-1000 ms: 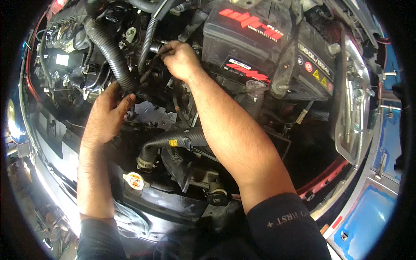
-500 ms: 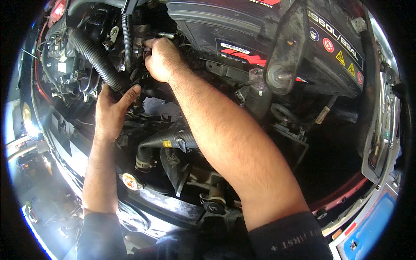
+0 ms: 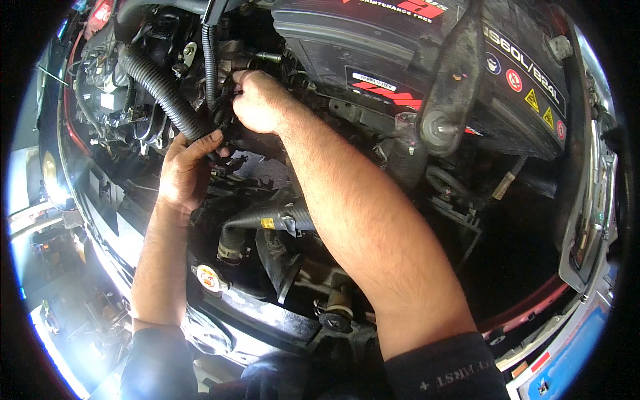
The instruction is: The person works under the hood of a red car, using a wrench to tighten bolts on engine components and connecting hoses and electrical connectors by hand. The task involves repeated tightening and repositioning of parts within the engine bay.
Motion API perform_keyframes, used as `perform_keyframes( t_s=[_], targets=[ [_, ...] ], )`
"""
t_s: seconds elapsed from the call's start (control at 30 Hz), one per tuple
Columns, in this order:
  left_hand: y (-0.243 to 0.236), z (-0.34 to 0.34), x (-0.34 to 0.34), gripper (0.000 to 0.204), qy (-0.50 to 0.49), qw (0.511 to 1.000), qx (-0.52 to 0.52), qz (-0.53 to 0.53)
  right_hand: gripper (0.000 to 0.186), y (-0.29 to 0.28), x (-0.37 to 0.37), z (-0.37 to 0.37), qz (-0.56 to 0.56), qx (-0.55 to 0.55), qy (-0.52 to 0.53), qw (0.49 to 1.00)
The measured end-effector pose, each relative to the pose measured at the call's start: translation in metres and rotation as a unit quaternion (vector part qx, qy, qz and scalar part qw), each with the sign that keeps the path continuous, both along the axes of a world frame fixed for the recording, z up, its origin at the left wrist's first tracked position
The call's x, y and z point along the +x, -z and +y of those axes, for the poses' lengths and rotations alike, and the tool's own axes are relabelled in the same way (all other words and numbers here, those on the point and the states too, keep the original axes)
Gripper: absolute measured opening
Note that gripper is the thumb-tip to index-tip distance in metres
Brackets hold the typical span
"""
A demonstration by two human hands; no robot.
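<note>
My left hand (image 3: 187,172) is closed at the lower end of a thick black corrugated conduit (image 3: 160,93), its thumb lying across the front and the fingers curled behind. Farther right and deeper in the engine bay, my right hand (image 3: 261,103) is curled beside a thinner upright corrugated tube (image 3: 210,63). Its fingertips are turned away among dark parts below a small metal fitting (image 3: 269,58), so what they grip is hidden. Dark wiring runs between the two hands.
A big black battery (image 3: 373,60) stands at the upper right, with a grimy metal bracket (image 3: 450,80) before it. Nearer me are a bent hose (image 3: 260,221), a radiator cap (image 3: 209,279) and a black cap (image 3: 335,321). The engine (image 3: 110,100) fills the upper left.
The whole scene has shifted slightly right and down in view. My left thumb and fingers have closed in more around the conduit's lower end; my right hand stays at the same spot.
</note>
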State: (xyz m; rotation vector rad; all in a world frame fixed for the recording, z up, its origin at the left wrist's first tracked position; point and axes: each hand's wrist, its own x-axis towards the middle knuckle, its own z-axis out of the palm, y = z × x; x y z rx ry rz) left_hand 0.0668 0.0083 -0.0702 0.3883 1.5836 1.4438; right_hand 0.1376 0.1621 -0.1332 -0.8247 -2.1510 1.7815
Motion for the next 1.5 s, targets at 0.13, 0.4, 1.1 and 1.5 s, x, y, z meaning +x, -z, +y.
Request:
perform_keyframes(
  t_s=[0.13,0.4,1.1,1.5],
  targets=[
    [0.008,-0.004,0.0,0.022,-0.016,0.997,0.062,-0.031,0.04,0.014,-0.01,0.003,-0.03,-0.005,0.067,0.997],
    [-0.001,0.002,0.003,0.022,0.005,1.0,0.008,0.028,0.047,0.002,0.004,-0.003,0.009,0.006,0.031,0.999],
    [0.011,-0.003,-0.004,0.019,-0.004,0.998,0.048,0.029,0.042,0.032,-0.008,0.01,0.086,-0.147,0.003,0.985],
    [0.009,0.008,0.008,0.03,-0.005,0.952,-0.068,0.297,0.044,0.016,-0.003,0.005,0.032,0.038,-0.006,0.999]
  ],
)
